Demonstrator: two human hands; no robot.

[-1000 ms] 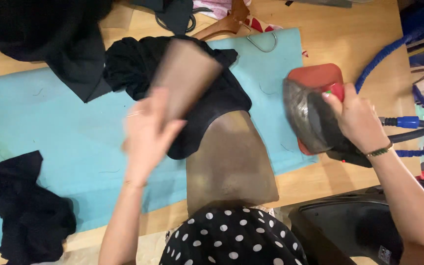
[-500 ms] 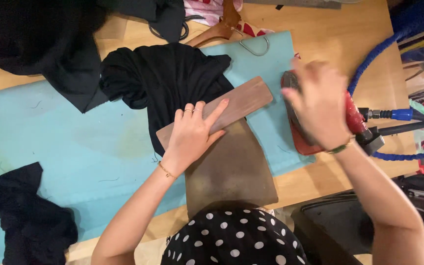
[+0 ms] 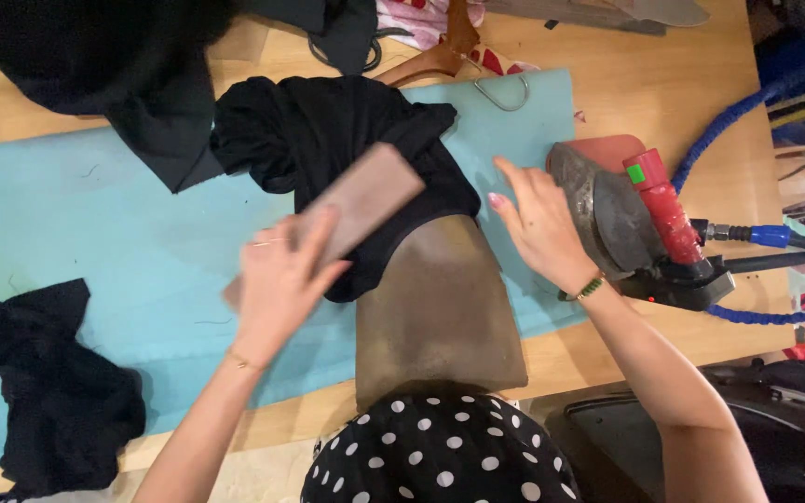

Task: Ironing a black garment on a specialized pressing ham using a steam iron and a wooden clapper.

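Observation:
My left hand [image 3: 281, 279] grips a flat brown wooden block [image 3: 351, 203] and holds it tilted over a black garment [image 3: 328, 140]. The garment is pulled over the end of a narrow brown pressing board [image 3: 435, 307] that sticks out toward me. My right hand [image 3: 538, 224] hovers with fingers spread, between the garment and a steam iron [image 3: 621, 210]. The iron has a grey soleplate and red handle and lies on its side on a red rest, just right of that hand.
A light blue mat [image 3: 95, 242] covers the wooden table [image 3: 663, 84]. A black cloth heap [image 3: 53, 391] lies at the left, more dark fabric [image 3: 95, 56] at the top left. Blue hoses [image 3: 757, 233] run from the iron to the right. A wooden hanger [image 3: 440, 56] lies at the top.
My right hand has let go of the iron, which now lies on its rest. My left hand has lifted the wooden block off the garment and moved it left.

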